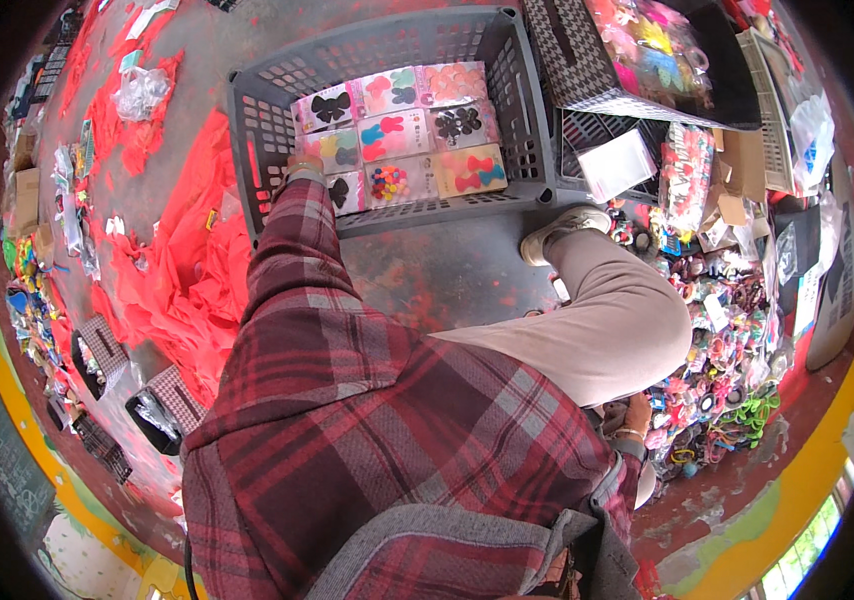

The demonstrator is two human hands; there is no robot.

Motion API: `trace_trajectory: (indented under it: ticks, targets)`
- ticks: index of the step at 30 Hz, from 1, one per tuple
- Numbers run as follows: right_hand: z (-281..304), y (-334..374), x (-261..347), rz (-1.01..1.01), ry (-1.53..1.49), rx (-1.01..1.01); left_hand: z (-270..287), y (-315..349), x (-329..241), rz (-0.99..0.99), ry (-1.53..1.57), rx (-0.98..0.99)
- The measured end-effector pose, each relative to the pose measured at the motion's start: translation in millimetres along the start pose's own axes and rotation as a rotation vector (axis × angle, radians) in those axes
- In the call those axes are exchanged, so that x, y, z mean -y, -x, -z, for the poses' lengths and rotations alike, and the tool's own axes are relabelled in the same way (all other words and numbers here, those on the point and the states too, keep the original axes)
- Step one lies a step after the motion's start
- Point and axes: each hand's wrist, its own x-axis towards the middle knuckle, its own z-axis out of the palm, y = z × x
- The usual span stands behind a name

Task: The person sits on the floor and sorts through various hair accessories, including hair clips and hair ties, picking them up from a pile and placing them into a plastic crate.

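Note:
A grey plastic basket (527, 110) stands on the floor in front of me. In it, packaged hair accessories (397, 140) lie in rows, with bows and small coloured pieces on pale cards. My left hand (304, 164) reaches inside the basket's left side, at the edge of the packs; its fingers are mostly hidden, so a grip cannot be made out. Low on the right, beside my bent knee, my right hand (635, 416) is down at a heap of loose hair ties and small trinkets (717, 350). Its fingers are small and partly covered there.
Crumpled red plastic sheeting (197, 260) spreads over the floor at left. A houndstooth-patterned box (587, 60) with colourful bagged items stands at the upper right, near a clear pack of red and white pieces (687, 175). Small patterned boxes (172, 400) lie at lower left.

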Motion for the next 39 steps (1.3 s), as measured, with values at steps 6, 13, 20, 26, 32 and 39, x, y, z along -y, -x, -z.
trace_trajectory:
  ticks: [6,13,20,26,32,39]
  targets:
    - [5,-9,6,0.308,0.735,0.104,-2,8,-3,-0.073,-0.053,0.019]
    - [2,1,29,0.318,0.367,0.012,-14,17,-11,-0.176,-0.120,0.047]
    - [-34,19,-1,0.333,0.671,0.039,-1,10,-11,-0.321,-0.330,0.029]
    - [27,11,45,0.079,0.725,-0.029,-18,-4,-7,-0.305,-0.105,0.045]
    - [80,41,76,-0.212,-1.221,-0.118,39,-6,-41,-0.451,0.012,-0.065]
    - [124,99,67,0.114,-1.162,-0.335,201,192,-178,-1.048,0.299,-0.438]
